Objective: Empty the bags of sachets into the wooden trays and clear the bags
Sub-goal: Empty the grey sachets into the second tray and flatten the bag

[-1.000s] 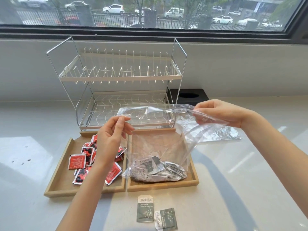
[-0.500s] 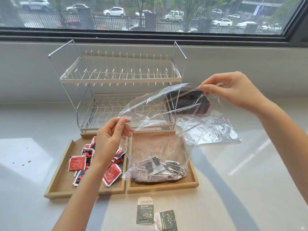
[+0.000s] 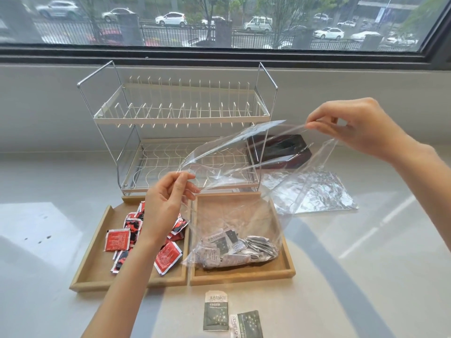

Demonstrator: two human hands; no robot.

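Head view: right hand (image 3: 361,132) has lifted its pinched corner of the clear plastic bag (image 3: 244,191) higher, left hand (image 3: 168,203) still pinching the other, grey sachets (image 3: 234,248) spilling into the right wooden tray (image 3: 241,276), bag nearly emptied.

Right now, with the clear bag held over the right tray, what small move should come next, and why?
Probably lift and shake the clear bag by the edges that the left hand and the right hand pinch. The grey sachets sit bunched in its low end on the right wooden tray, seemingly still wrapped in plastic.
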